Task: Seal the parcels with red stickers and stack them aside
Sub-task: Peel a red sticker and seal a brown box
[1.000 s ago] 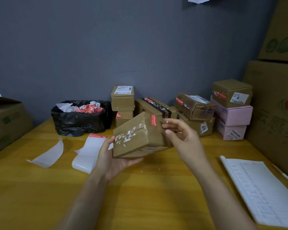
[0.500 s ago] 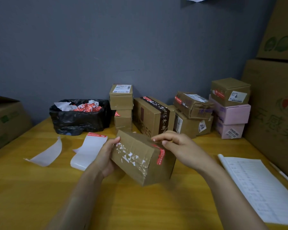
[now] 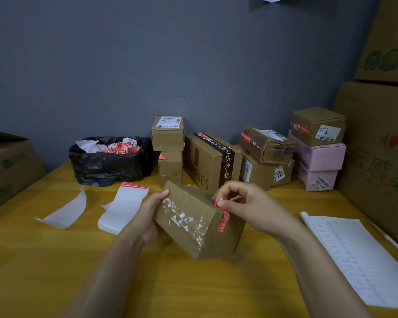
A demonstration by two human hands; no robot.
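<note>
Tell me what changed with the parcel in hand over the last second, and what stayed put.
The parcel came down from chest height toward the table and rolled over, so its red sticker now wraps the right-hand edge. The right hand went from flat on the top to pinching the sticker's upper end. The left hand kept its grip on the left end. The stacked parcels, bin and paper strips stayed put.

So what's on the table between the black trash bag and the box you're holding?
A white sticker sheet with a red top strip lies between the black bag and the held box, seen in the head view.
</note>
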